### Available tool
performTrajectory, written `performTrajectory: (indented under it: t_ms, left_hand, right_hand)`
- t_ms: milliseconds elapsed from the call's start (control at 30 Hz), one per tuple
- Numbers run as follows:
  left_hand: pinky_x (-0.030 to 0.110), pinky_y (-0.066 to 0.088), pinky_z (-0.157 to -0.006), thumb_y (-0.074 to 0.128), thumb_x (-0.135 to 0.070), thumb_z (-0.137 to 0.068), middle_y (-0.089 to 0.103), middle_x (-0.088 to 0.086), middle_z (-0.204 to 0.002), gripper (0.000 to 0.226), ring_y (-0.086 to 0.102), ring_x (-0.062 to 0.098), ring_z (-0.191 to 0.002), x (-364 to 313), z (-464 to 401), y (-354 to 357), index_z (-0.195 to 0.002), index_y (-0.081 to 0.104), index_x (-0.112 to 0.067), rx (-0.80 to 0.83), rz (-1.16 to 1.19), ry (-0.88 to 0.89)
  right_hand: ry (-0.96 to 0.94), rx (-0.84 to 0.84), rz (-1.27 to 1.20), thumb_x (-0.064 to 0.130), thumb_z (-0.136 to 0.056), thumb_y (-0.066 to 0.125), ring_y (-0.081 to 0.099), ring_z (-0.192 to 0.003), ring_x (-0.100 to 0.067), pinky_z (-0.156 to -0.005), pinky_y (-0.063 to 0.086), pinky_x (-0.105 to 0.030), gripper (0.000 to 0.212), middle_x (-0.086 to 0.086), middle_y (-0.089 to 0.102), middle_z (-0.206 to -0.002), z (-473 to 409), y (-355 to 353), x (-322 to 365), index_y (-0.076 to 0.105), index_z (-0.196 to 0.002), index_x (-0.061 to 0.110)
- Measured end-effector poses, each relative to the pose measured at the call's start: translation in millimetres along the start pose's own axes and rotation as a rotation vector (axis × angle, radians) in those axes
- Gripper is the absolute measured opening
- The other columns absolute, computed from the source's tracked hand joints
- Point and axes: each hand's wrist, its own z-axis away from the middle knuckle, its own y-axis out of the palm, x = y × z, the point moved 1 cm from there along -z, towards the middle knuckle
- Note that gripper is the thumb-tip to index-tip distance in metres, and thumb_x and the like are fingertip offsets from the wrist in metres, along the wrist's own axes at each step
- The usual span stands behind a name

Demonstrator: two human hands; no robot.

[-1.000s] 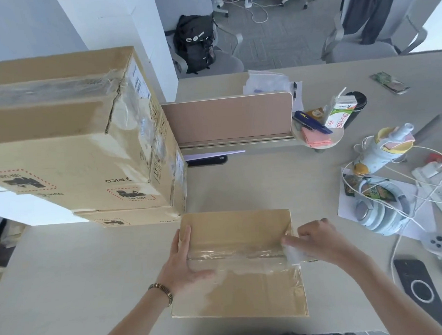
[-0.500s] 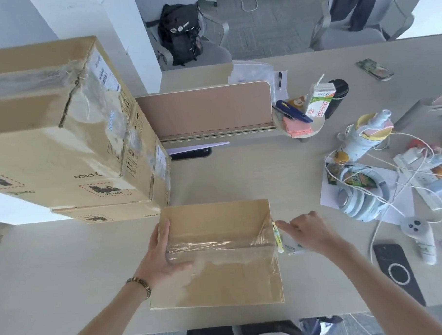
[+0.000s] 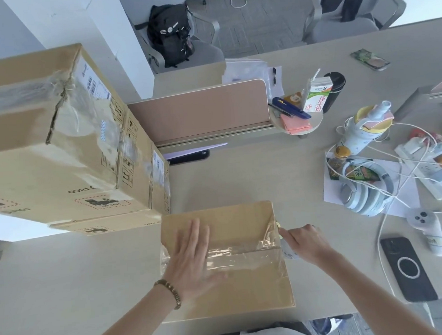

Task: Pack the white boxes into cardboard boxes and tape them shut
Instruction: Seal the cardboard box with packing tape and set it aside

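The cardboard box [image 3: 226,263] at lower centre is plain tan, crossed by a glossy clear tape strip [image 3: 244,255]. The stacked cartons [image 3: 62,154] at left are the same tan with black print, red dashed label frames and white stickers. The bench [image 3: 240,181] is pale beige; the divider panel [image 3: 199,112] is dusty pink. At upper right a milk carton [image 3: 316,94] is white and green with red characters. The phone [image 3: 408,268] at lower right is black with a white ring. The headphones [image 3: 365,196] are pale blue. The backpack [image 3: 170,35] at top is black.
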Motion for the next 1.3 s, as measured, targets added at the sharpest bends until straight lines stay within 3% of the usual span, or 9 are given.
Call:
performTrajectory:
  t_ms: [167, 333, 467, 667, 833, 933, 1033, 1200, 1300]
  left_hand:
    - [0.062, 0.005, -0.118, 0.019, -0.075, -0.096, -0.010, 0.012, -0.166, 0.085, -0.010, 0.034, -0.152, -65.1, -42.1, 7.4, -0.159, -0.001, -0.023, 0.020, 0.027, 0.064]
    - [0.060, 0.004, -0.118, 0.017, -0.064, -0.101, -0.009, 0.005, -0.167, 0.070, -0.013, 0.031, -0.153, -58.8, -39.7, 12.4, -0.159, 0.001, -0.029, 0.006, -0.010, 0.051]
    - [0.060, 0.006, -0.118, 0.018, -0.060, -0.103, -0.002, 0.006, -0.167, 0.066, -0.005, 0.032, -0.153, -42.9, -22.9, 16.0, -0.159, 0.004, -0.028, 0.025, -0.035, 0.014]
    - [0.060, 0.013, -0.117, 0.020, -0.060, -0.102, 0.001, 0.006, -0.167, 0.068, 0.003, 0.031, -0.154, 11.9, 32.9, 23.9, -0.160, 0.010, -0.025, 0.055, -0.102, -0.038]
    - [0.059, 0.014, -0.118, 0.028, -0.053, -0.102, 0.002, 0.013, -0.166, 0.069, 0.001, 0.032, -0.154, 18.3, 52.2, 20.0, -0.157, 0.023, -0.011, 0.068, -0.050, -0.105]
    - [0.052, 0.011, -0.120, 0.033, -0.049, -0.103, 0.005, 0.014, -0.166, 0.072, 0.001, 0.025, -0.154, -18.6, 33.2, 18.6, -0.156, 0.020, -0.002, 0.021, 0.030, -0.027]
    - [0.058, 0.014, -0.119, 0.033, -0.049, -0.102, 0.001, 0.011, -0.167, 0.073, -0.001, 0.029, -0.154, -36.9, 22.8, 20.6, -0.158, 0.013, -0.007, 0.042, -0.009, -0.001]
    - [0.061, 0.013, -0.119, 0.026, -0.052, -0.103, -0.002, 0.010, -0.167, 0.065, -0.005, 0.032, -0.153, -36.9, 26.1, 22.7, -0.160, 0.007, -0.025, 0.056, -0.028, 0.015]
    - [0.061, 0.012, -0.119, 0.026, -0.054, -0.103, -0.001, 0.011, -0.167, 0.064, -0.004, 0.032, -0.153, -36.5, 24.4, 22.9, -0.159, 0.008, -0.030, 0.060, -0.024, 0.012]
  right_hand:
    - [0.031, -0.030, -0.093, 0.060, -0.102, 0.024, 0.048, -0.067, -0.028, -0.070, 0.035, -0.033, 0.065, 0.001, 0.035, -0.048, -3.9, 5.8, -3.8, 0.030, -0.054, 0.017]
    - [0.054, 0.011, -0.228, 0.087, -0.078, -0.004, 0.048, -0.059, -0.022, -0.074, 0.046, -0.031, 0.086, 0.003, 0.042, -0.042, -3.9, 1.6, -6.9, 0.032, -0.047, 0.015]
    - [0.049, 0.044, -0.273, 0.061, -0.101, 0.031, 0.052, -0.069, -0.024, -0.067, 0.035, -0.031, 0.068, 0.002, 0.045, -0.049, -0.4, -7.5, 11.4, 0.045, -0.054, 0.013]
    - [-0.071, 0.301, -0.646, 0.055, -0.077, 0.049, 0.034, -0.059, -0.014, -0.060, 0.031, -0.034, 0.045, 0.005, 0.035, -0.056, 1.4, 16.5, 49.6, 0.038, -0.058, 0.017]
    - [-0.169, 0.477, -0.584, 0.033, -0.086, 0.058, 0.055, -0.077, -0.016, -0.070, 0.044, -0.029, 0.014, 0.006, 0.063, -0.081, 2.2, 37.2, 78.1, 0.065, -0.073, 0.034]
    - [-0.221, 0.486, -0.579, 0.035, -0.088, 0.058, 0.049, -0.070, -0.010, -0.062, 0.037, -0.025, 0.032, 0.011, 0.054, -0.069, -4.1, 38.0, 81.8, 0.060, -0.060, 0.049]
    - [-0.284, 0.497, -0.542, 0.045, -0.084, 0.054, 0.041, -0.063, -0.012, -0.061, 0.033, -0.032, 0.027, 0.002, 0.045, -0.067, -9.5, 33.5, 77.7, 0.057, -0.071, 0.023]
    - [-0.241, 0.529, -0.460, 0.054, -0.092, 0.056, 0.045, -0.074, -0.005, -0.070, 0.037, -0.032, 0.037, 0.007, 0.049, -0.067, -9.4, 31.7, 60.5, 0.054, -0.063, 0.031]
    - [-0.198, 0.479, -0.446, 0.061, -0.090, 0.056, 0.046, -0.075, -0.008, -0.062, 0.034, -0.028, 0.044, 0.007, 0.048, -0.065, -6.5, 39.5, 60.9, 0.051, -0.064, 0.025]
